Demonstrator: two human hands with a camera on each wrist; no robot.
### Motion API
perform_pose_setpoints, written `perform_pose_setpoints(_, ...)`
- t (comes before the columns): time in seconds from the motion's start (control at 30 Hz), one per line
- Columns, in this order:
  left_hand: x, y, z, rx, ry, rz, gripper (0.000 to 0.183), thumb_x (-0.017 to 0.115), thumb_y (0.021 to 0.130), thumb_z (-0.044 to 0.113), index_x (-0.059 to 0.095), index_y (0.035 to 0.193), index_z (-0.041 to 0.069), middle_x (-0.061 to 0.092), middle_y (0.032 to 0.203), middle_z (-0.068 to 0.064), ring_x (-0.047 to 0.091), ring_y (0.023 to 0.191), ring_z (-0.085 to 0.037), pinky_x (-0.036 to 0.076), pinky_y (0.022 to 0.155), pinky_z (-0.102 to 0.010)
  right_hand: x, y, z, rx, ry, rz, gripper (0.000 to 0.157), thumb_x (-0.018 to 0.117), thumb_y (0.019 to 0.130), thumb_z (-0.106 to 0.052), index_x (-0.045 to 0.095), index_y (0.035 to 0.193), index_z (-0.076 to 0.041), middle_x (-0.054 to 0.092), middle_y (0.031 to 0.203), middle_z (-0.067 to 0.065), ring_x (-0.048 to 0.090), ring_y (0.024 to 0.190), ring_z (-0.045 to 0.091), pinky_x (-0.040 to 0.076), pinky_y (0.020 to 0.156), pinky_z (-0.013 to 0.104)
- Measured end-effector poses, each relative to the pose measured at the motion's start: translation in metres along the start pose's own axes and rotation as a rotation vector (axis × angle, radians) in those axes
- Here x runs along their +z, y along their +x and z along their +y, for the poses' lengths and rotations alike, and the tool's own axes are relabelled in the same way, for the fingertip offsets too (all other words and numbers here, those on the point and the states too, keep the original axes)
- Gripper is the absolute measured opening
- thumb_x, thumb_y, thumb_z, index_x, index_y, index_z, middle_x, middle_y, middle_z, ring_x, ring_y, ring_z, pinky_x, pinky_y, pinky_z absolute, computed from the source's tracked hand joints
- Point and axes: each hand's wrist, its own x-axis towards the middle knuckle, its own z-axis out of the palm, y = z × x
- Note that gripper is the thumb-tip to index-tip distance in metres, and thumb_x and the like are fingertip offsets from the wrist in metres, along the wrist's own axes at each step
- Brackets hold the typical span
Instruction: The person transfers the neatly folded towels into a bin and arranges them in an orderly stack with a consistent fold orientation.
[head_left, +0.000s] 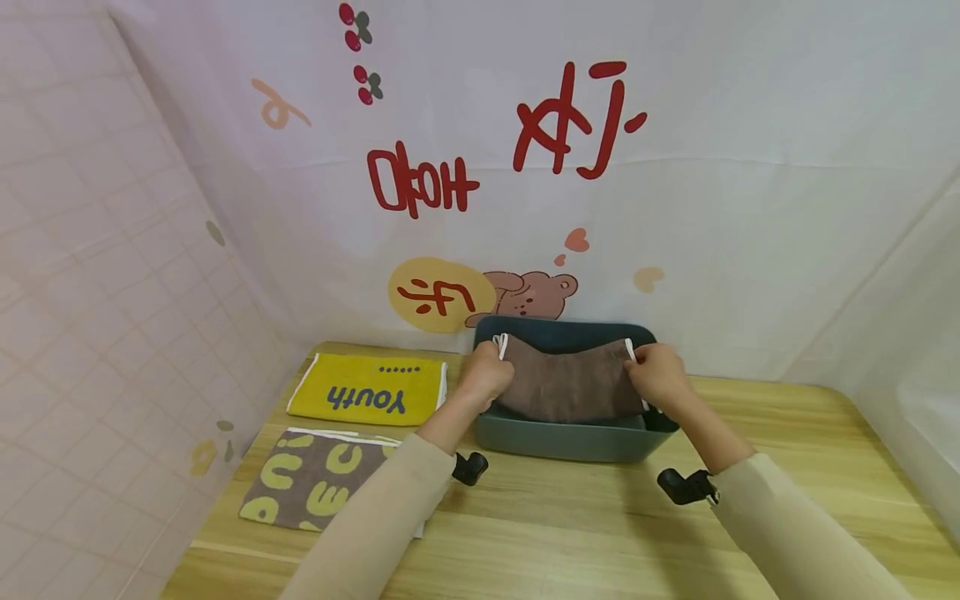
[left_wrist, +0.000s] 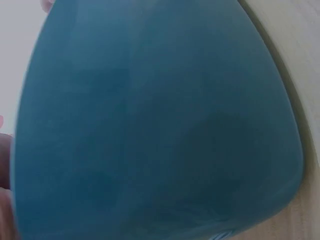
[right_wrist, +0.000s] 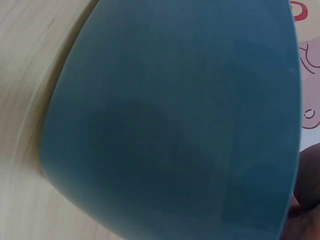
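Observation:
A brown folded towel [head_left: 567,385] with white edging sags between my two hands, inside the mouth of a teal storage bin [head_left: 558,440]. My left hand [head_left: 486,375] pinches the towel's left end at the bin's left rim. At the opposite end my right hand [head_left: 662,377] grips the white-edged corner over the right rim. The left wrist view is filled by the bin's outer side [left_wrist: 160,120], with a sliver of fingers at the left edge. In the right wrist view the bin's other side [right_wrist: 170,120] hides most of that hand.
Left of the bin, a folded yellow towel [head_left: 367,389] marked "Youth" lies on the wooden table [head_left: 555,533]. Nearer, a folded grey-brown towel [head_left: 318,479] with yellow-green letters is partly covered by my left sleeve. A printed white cloth backdrop [head_left: 712,208] hangs behind the bin.

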Motion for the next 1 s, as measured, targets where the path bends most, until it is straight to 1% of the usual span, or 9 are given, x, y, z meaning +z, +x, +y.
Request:
perform_pose_setpoints(0.13,0.002,0.001,-0.0003,-0.007,0.03,-0.004,0.032,0.048,0.086,0.001,0.052,0.116,-0.009,0.055,0.105,-0.017,0.05,0.083,-0.031,0.042,0.056,-0.032,0.0036,0.0016,0.0019,-0.003,-0.003,0.004,0.033,0.049,0.094,-0.005,0.05,0.061,-0.004,0.03,0.049,-0.001,0.032,0.045,0.016,0.031,0.046,0.031)
perform_pose_setpoints(0.3,0.0034,0.0014,-0.0001,-0.012,0.047,-0.001,0.031,0.049,0.087,0.002,0.052,0.116,-0.009,0.056,0.104,-0.017,0.051,0.08,-0.03,0.042,0.057,-0.032,0.0052,0.0028,0.0036,-0.003,-0.008,0.002,0.03,0.049,0.093,-0.004,0.055,0.063,0.0,0.032,0.05,-0.001,0.033,0.045,0.015,0.031,0.045,0.031)
perform_pose_setpoints(0.4,0.0047,0.0024,-0.001,-0.013,0.047,-0.01,0.031,0.05,0.086,0.001,0.052,0.115,-0.01,0.056,0.101,-0.016,0.051,0.075,-0.028,0.04,0.053,-0.031,0.0054,0.003,0.0038,-0.014,-0.024,0.006,0.028,0.05,0.09,-0.003,0.056,0.064,0.0,0.033,0.05,-0.001,0.033,0.046,0.015,0.031,0.046,0.03)
perform_pose_setpoints(0.53,0.0055,0.0033,-0.0026,-0.015,0.075,-0.038,0.033,0.05,0.086,0.0,0.052,0.117,-0.01,0.057,0.102,-0.017,0.05,0.071,-0.027,0.038,0.05,-0.031,0.0056,0.0033,0.0045,-0.015,-0.041,-0.008,0.03,0.049,0.088,-0.002,0.05,0.059,-0.005,0.032,0.051,-0.002,0.031,0.046,0.015,0.029,0.046,0.029)
perform_pose_setpoints(0.63,0.0059,0.0031,-0.0024,-0.007,0.152,-0.073,0.045,0.05,0.086,0.002,0.046,0.129,-0.009,0.056,0.119,-0.019,0.051,0.08,-0.028,0.041,0.057,-0.033,0.0058,0.0029,0.0049,0.016,-0.031,-0.059,0.037,0.047,0.091,-0.004,0.037,0.056,-0.012,0.028,0.051,-0.002,0.027,0.045,0.014,0.027,0.045,0.029)
perform_pose_setpoints(0.77,0.0071,0.0026,-0.0014,-0.019,0.226,-0.115,0.062,0.05,0.087,0.009,0.028,0.143,-0.009,0.042,0.141,-0.02,0.051,0.101,-0.03,0.045,0.077,-0.039,0.0063,0.0021,0.0043,0.055,-0.019,-0.129,0.038,0.041,0.094,-0.008,0.03,0.059,-0.014,0.026,0.054,-0.002,0.025,0.047,0.014,0.026,0.046,0.03)
perform_pose_setpoints(0.9,0.0073,0.001,-0.001,-0.036,0.195,-0.12,0.065,0.048,0.088,0.014,0.023,0.143,-0.01,0.039,0.142,-0.022,0.045,0.12,-0.035,0.041,0.095,-0.047,0.006,0.0016,0.003,0.059,-0.027,-0.14,0.032,0.04,0.095,-0.011,0.032,0.064,-0.012,0.029,0.06,0.001,0.028,0.051,0.016,0.027,0.049,0.031)
perform_pose_setpoints(0.97,0.0059,-0.0008,0.0003,-0.024,0.158,-0.117,0.064,0.047,0.088,0.014,0.024,0.142,-0.01,0.041,0.14,-0.024,0.045,0.12,-0.035,0.04,0.096,-0.048,0.0051,0.0015,0.0015,0.059,-0.037,-0.133,0.029,0.04,0.097,-0.014,0.036,0.068,-0.008,0.032,0.063,0.004,0.031,0.053,0.018,0.029,0.051,0.032)
perform_pose_setpoints(1.0,0.005,-0.0021,0.0015,-0.022,0.132,-0.122,0.064,0.047,0.088,0.013,0.023,0.143,-0.01,0.044,0.136,-0.025,0.049,0.113,-0.035,0.042,0.091,-0.047,0.0046,0.0014,0.0008,0.061,-0.036,-0.134,0.027,0.04,0.097,-0.015,0.04,0.072,-0.005,0.034,0.064,0.006,0.033,0.054,0.019,0.03,0.051,0.033)
